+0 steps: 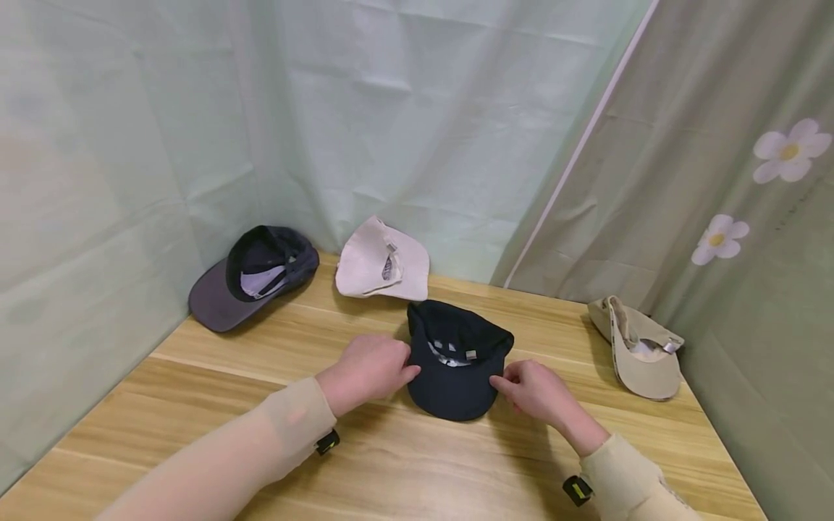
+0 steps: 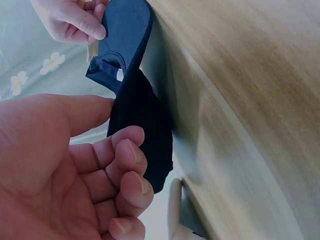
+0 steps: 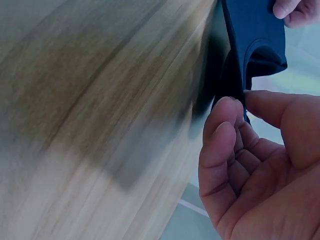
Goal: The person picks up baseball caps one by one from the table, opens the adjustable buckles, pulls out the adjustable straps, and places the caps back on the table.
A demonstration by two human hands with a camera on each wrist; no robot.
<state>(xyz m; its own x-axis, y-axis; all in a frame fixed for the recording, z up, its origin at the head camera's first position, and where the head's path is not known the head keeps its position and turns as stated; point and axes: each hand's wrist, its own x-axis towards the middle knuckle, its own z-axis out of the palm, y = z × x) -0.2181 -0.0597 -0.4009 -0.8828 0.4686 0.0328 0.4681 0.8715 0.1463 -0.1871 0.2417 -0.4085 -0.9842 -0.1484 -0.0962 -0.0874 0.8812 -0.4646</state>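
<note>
A dark navy baseball cap (image 1: pixel 452 391) is near the middle of the wooden table, its brim toward me and its inside partly showing. My left hand (image 1: pixel 374 367) pinches the cap's left side between thumb and curled fingers. On the opposite side, my right hand (image 1: pixel 536 391) pinches the brim's right edge. In the left wrist view the thumb lies on one face of the cap (image 2: pixel 142 130) and the fingers on the other. The right wrist view has the brim edge of the cap (image 3: pixel 260 35) between thumb and index finger.
A dark grey cap (image 1: pixel 218 297) lies at the back left by the curtain. Just behind the navy cap is a white cap (image 1: pixel 358 264). A beige cap (image 1: pixel 641 373) lies at the right. Curtains (image 1: pixel 423 130) enclose the wooden table (image 1: pixel 417 470) at the back and sides.
</note>
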